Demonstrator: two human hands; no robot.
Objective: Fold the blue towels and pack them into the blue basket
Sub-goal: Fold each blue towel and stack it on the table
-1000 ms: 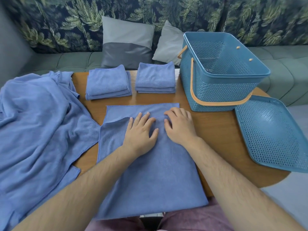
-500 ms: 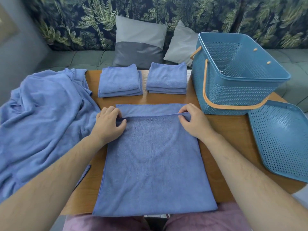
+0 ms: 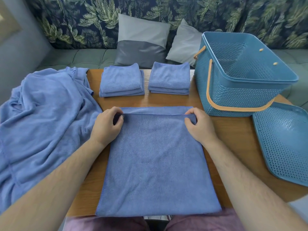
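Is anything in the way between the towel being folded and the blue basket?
Nothing visible. The left hand and right hand pinch the towel at its far corners. Only bare table lies between it and the basket, whose top is open; the lid lies on the right, the handle folded down.

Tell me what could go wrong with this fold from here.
On the towel, the left hand and right hand pinch the top layer short of the far edge; the fold may end uneven. Its near end lies at the table edge and might slide off. The unfolded pile beside the left hand could snag.
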